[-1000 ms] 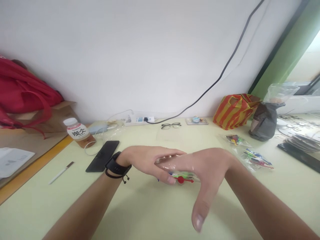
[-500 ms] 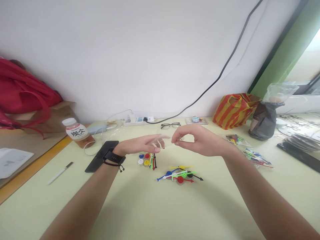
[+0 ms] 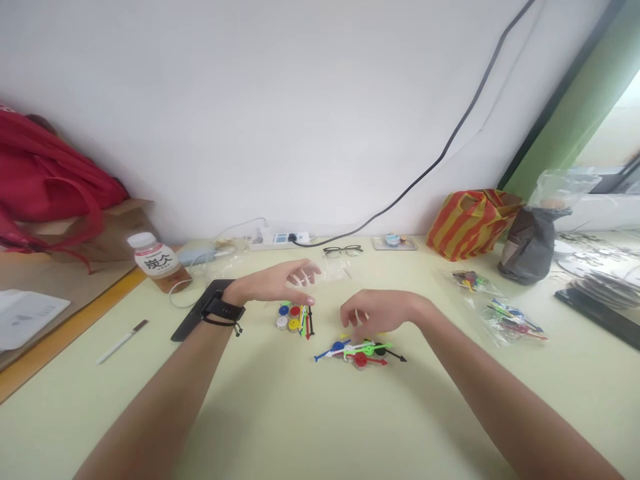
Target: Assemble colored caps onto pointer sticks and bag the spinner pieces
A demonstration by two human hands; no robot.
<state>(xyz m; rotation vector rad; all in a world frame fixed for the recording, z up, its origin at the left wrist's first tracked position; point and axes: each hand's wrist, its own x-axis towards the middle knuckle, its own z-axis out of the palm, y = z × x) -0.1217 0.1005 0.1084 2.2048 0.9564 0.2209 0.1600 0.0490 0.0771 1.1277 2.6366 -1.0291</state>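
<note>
My left hand (image 3: pixel 275 281), with a black watch (image 3: pixel 223 308) on its wrist, hovers over a small group of coloured discs (image 3: pixel 289 319) and arrows (image 3: pixel 307 323). Its thumb and fingers are apart. A clear plastic bag (image 3: pixel 336 270) shows just beyond the fingertips; whether they touch it I cannot tell. My right hand (image 3: pixel 383 312) points down over a second group of plastic arrow spinners (image 3: pixel 360 350) in blue, white, green, red and black. Its fingers are bent and apart, close above a yellow arrow that they partly cover. I see nothing held in it.
Eyeglasses (image 3: pixel 343 251) and a power strip (image 3: pixel 280 240) lie by the wall. On the left are a bottle (image 3: pixel 159 262), a phone (image 3: pixel 190 320) and a pen (image 3: pixel 123 342). Bagged spinners (image 3: pixel 515 319), a striped bag (image 3: pixel 473 223) and a grey bag (image 3: pixel 527 247) are on the right.
My right hand has moved down from beside the left fingertips to the spinner group. My left hand stays about where it was, its fingers a little more spread.
</note>
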